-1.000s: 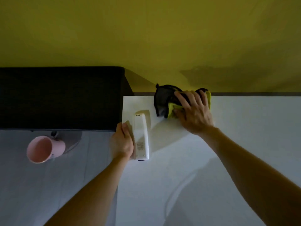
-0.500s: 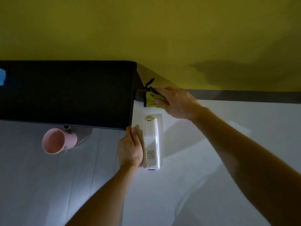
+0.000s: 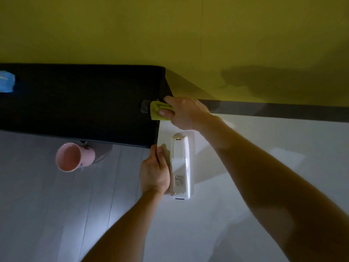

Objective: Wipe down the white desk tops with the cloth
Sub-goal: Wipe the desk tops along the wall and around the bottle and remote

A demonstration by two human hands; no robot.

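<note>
Right hand [image 3: 186,113]: fingers curled over a bunched yellow-green cloth [image 3: 159,110], thumb pinching it from the near side; the cloth is pressed at the far left corner of the white tabletop [image 3: 264,148], touching the edge of the adjoining black panel [image 3: 81,99]. A darker fold shows at the cloth's left end. Left hand [image 3: 155,171]: fingers wrapped round the left long side of a white remote control [image 3: 181,165], near the tabletop's left edge. The remote lies lengthwise towards the wall, back face up with a printed label near its close end; it throws a shadow to the right, and whether it is lifted clear of the tabletop cannot be told. Both forearms are bare. Left of the tabletop, a pink mug [image 3: 74,156] sits on a grey lined surface [image 3: 47,205], just in front of the black panel. A blue object [image 3: 6,81] rests at the panel's far left, cut off by the frame edge. A yellow wall [image 3: 170,35] stands behind, with a dark strip [image 3: 283,110] along its base.
</note>
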